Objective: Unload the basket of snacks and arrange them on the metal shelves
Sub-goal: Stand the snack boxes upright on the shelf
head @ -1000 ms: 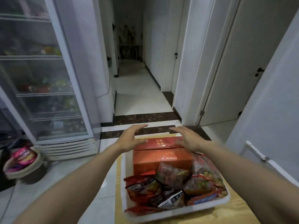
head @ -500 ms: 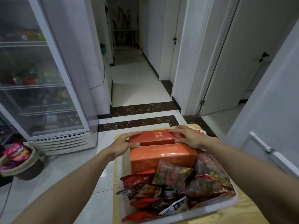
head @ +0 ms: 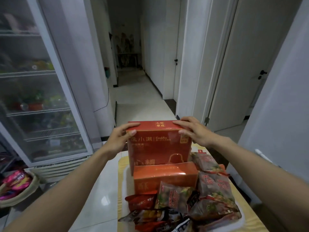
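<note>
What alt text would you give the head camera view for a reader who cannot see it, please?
A person's left hand and right hand grip the top corners of an upright red box at the far end of a white basket of snack packets. A glass-door fridge stands to the left.

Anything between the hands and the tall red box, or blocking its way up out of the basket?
Nothing visible. Left hand and right hand grip the red box by its top corners; nothing lies over it; the orange box sits in front.
</note>
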Demonstrator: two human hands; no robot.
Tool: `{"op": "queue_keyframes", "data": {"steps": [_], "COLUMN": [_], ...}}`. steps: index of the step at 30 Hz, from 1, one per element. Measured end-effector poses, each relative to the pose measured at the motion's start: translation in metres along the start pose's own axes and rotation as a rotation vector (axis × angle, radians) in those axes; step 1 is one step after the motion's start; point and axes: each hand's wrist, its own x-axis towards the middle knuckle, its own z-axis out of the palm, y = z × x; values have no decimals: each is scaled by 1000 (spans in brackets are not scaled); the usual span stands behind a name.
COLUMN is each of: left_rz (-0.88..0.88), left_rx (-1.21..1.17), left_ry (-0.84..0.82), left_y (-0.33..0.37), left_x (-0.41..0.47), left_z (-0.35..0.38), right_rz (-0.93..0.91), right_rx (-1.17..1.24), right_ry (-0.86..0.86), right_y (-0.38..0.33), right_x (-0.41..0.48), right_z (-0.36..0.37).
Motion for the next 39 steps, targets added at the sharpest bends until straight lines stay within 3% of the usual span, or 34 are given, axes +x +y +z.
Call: {"op": "queue_keyframes", "data": {"steps": [5, 13, 17, 21, 33, 39], "left_rz": [174, 287, 342, 379, 463, 464], "left_rx": [36, 32, 43, 54, -188, -294], "left_ry": [58, 89, 44, -187, -312, -507], "left_y": [61, 132, 151, 156, 173, 208], "left_x": [-9, -34, -59, -96, -198, -241], "left_z": [-2, -3, 0, 8, 53, 122], "right_rz": [-7, -72, -81, -39, 143, 258], "right_rx": [239, 593, 669, 608, 415, 298], "right_ry": [196, 347, 544, 724, 781, 969], "right_y": [-27, -69, -100, -133, -233, -272], "right_x": [-17, -66, -92, -134, -329, -430], "right_z": [-35, -64, -75, -92, -71, -88]}}
